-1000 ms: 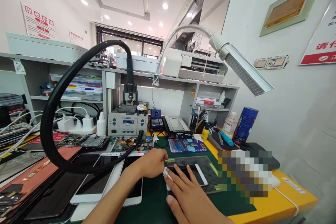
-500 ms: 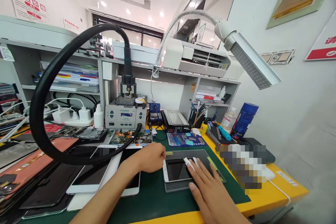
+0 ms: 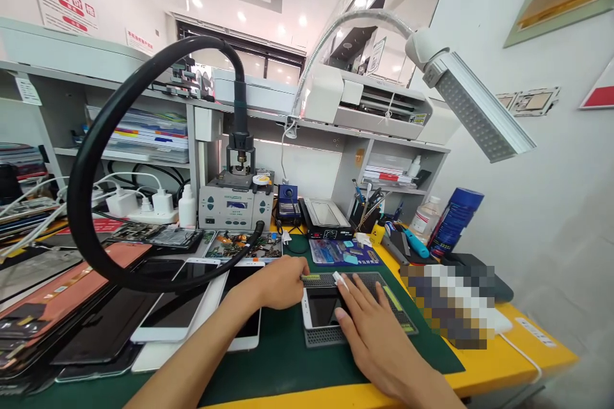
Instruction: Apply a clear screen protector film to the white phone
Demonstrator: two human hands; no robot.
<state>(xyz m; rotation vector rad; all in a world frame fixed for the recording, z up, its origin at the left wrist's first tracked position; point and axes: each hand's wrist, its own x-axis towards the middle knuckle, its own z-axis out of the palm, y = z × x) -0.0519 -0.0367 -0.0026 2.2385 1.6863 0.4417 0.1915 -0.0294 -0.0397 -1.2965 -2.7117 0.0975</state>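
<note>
A white-framed phone [image 3: 321, 308] with a dark screen lies on a grey perforated mat [image 3: 326, 337]. My right hand [image 3: 371, 326] rests over its right part, fingers stretched and thumb apart. Under its index fingertip a small piece of white cloth or tissue [image 3: 338, 279] sticks out, at the phone's upper edge. My left hand [image 3: 283, 281] is closed at the upper left corner of the mat, just beyond the phone's corner. What its curled fingers hold, if anything, is hidden.
White phones [image 3: 167, 316] and screens lie under my left forearm. A thick black hose [image 3: 81, 230] loops above them from a grey rework station [image 3: 235, 208]. A tray of circuit boards [image 3: 244, 245] sits behind my left hand. A lamp [image 3: 484, 108] hangs over the right side.
My right hand has slid up and left over the phone, taking the white piece to the phone's upper edge. My left hand stays by the mat's corner. The view has shifted slightly.
</note>
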